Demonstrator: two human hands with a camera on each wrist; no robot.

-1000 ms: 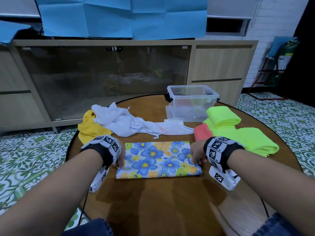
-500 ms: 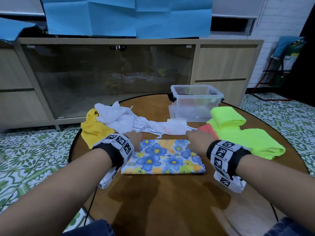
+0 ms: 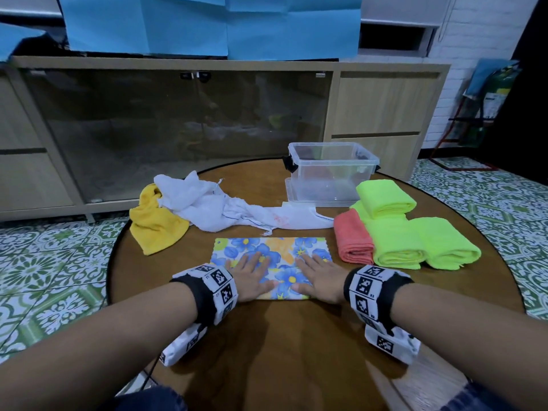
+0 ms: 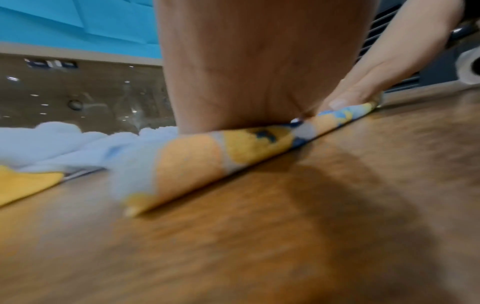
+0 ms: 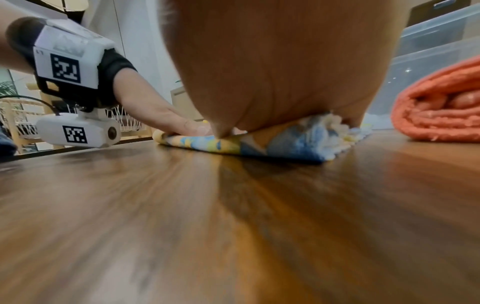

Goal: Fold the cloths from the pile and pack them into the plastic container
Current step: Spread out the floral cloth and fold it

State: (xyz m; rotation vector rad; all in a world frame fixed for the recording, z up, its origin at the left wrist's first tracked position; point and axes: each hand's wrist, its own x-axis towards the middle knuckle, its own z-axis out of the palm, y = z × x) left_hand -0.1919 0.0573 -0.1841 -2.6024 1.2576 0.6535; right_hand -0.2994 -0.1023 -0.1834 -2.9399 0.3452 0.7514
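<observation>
The floral cloth (image 3: 268, 246), folded into a flat rectangle with blue and orange flowers, lies near the front centre of the round wooden table (image 3: 267, 351). The left hand (image 3: 252, 275) presses flat on its left half with fingers straight and slightly spread; the right hand (image 3: 318, 278) presses flat on its right half in the same manner, thumbs pointing toward each other. Neither hand grips anything. Behind the floral cloth lies the unfolded pile: a crumpled white cloth (image 3: 207, 203) partly overlapping a yellow cloth (image 3: 154, 229) at its left. Just right of the floral cloth sits a rolled coral cloth (image 3: 351, 238), touching three rolled neon-green cloths (image 3: 397, 241), one stacked at the rear. The clear plastic container (image 3: 332, 173) stands open at the far side of the table, behind the rolls. A wooden cabinet (image 3: 379, 105) with glass doors stands beyond the table.
</observation>
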